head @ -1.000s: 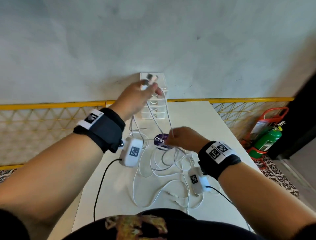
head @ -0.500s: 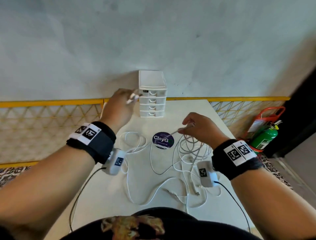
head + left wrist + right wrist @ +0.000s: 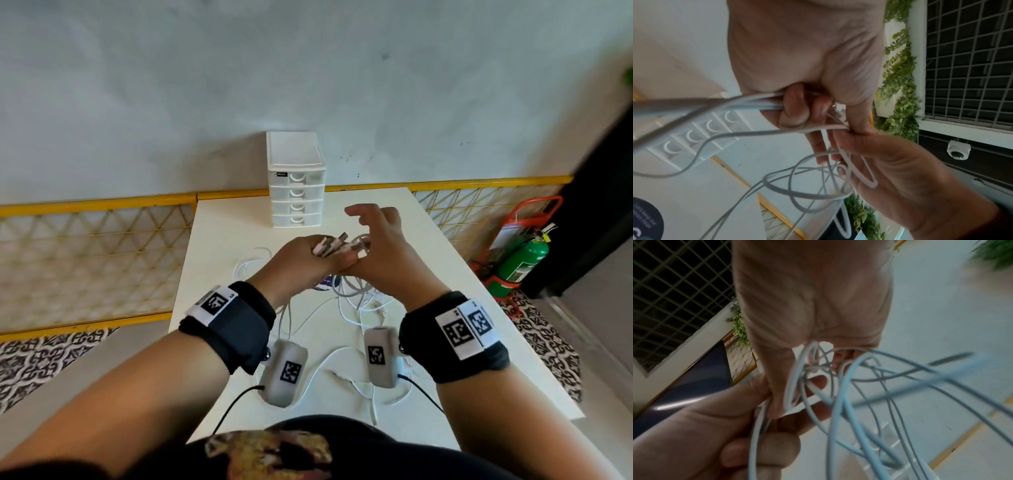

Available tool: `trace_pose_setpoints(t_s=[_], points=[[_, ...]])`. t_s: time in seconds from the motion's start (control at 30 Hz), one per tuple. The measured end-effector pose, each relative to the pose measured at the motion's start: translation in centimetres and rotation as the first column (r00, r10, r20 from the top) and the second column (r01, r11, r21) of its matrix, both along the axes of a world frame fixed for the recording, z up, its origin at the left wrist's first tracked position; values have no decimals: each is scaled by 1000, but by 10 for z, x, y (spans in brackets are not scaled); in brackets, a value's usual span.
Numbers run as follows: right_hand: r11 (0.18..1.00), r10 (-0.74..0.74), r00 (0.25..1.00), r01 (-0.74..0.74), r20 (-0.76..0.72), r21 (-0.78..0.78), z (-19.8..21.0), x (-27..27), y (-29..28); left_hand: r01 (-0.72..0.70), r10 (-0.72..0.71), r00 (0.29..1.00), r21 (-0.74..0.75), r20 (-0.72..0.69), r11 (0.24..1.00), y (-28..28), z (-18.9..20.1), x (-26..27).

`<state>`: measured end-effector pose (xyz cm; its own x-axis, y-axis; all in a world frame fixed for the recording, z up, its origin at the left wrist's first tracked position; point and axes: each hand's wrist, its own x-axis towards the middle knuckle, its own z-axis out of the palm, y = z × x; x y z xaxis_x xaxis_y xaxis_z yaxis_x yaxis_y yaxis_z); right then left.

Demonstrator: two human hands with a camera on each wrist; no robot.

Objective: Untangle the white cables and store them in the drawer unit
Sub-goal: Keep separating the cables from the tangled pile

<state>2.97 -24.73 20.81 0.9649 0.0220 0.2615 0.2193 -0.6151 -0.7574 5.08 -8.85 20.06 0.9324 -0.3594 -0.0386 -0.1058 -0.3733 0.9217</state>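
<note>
Both hands meet above the middle of the white table [image 3: 219, 240]. My left hand [image 3: 310, 255] grips a bundle of white cables [image 3: 346, 301] near their plugs [image 3: 329, 246], which stick out past its knuckles. In the left wrist view its fingers [image 3: 793, 112] curl round several strands. My right hand [image 3: 375, 246] touches the left one; cable loops [image 3: 809, 366] hang round its curled fingers, its index finger lifted. More cable trails in loose loops on the table below. The white four-drawer unit [image 3: 296, 192] stands at the far edge, all drawers closed.
A round purple sticker [image 3: 328, 283] lies on the table under the hands. A yellow mesh railing [image 3: 96, 205] runs behind the table against a grey wall. A green fire extinguisher [image 3: 522, 260] in a red stand sits on the floor at the right.
My left hand came down and right from beside the drawer unit, carrying the cable ends to the right hand. The right hand shifted toward the centre; the two hands now touch.
</note>
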Motion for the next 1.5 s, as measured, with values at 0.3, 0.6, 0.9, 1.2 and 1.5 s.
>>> trace_pose_setpoints(t_s=[0.3, 0.6, 0.9, 1.2, 1.5], points=[[996, -59, 997, 55, -58, -66, -8, 3, -48, -186, 182, 977, 24, 114, 982, -8, 0, 1], [996, -31, 978, 14, -205, -87, -12, 16, -110, -372, 305, 892, 158, 333, 915, -30, 1, 5], [996, -89, 948, 76, -307, -54, -41, 21, -220, -640, 566, 753, 171, 337, 749, 4, 4, 14], [987, 37, 995, -23, -87, 160, -11, 13, -193, -564, 524, 796, 56, 302, 824, -67, 6, -1], [981, -187, 955, 172, -230, -87, -47, 28, -243, -674, 631, 716, 61, 300, 736, -32, 10, 0]])
